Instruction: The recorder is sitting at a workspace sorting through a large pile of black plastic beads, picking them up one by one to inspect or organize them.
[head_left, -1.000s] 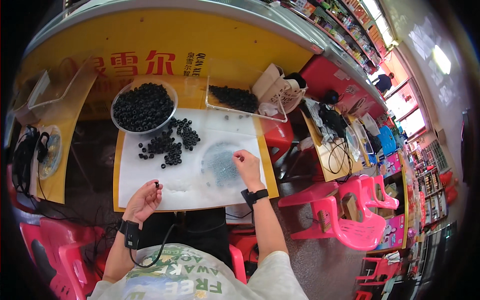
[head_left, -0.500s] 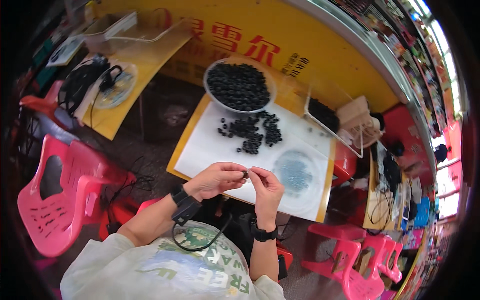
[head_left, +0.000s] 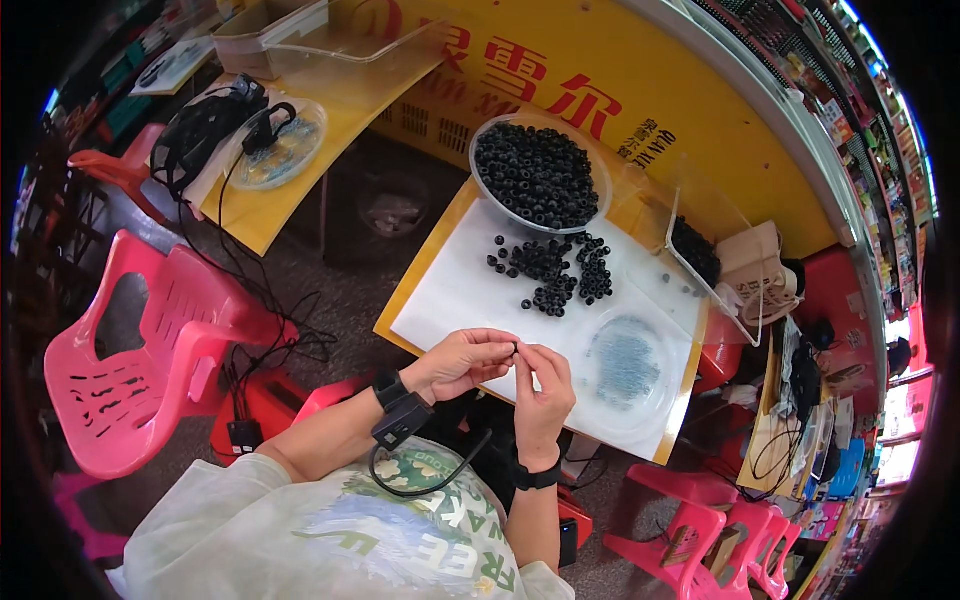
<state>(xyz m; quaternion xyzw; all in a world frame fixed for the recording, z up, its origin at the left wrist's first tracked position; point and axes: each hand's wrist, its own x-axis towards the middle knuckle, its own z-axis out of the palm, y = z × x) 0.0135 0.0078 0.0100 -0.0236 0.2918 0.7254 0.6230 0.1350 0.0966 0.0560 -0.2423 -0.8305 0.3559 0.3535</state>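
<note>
My left hand (head_left: 460,362) is closed in a pinch, thumb and forefinger on a small black ring (head_left: 516,349) in front of my chest. My right hand (head_left: 545,395) meets it there, its fingertips pressed together at the ring; whatever they hold is too small to make out. Beyond my hands, loose black rings (head_left: 560,278) lie scattered on the white table sheet (head_left: 450,285). A clear bowl (head_left: 606,192) heaped with more of these rings stands behind them. To the right of my hands, a clear round plate (head_left: 670,378) carries many tiny bluish pieces.
A clear bin (head_left: 738,312) with black pieces stands at the table's right edge. Left is another yellow table (head_left: 258,225) with black cables and a plate. Pink chairs (head_left: 110,400) flank me on both sides. A black cable (head_left: 415,494) runs from my left wrist device.
The view has shifted, so the whole scene sits farther right in the picture. Both hands remain together at the fingertips, still pinched around the small black ring.
</note>
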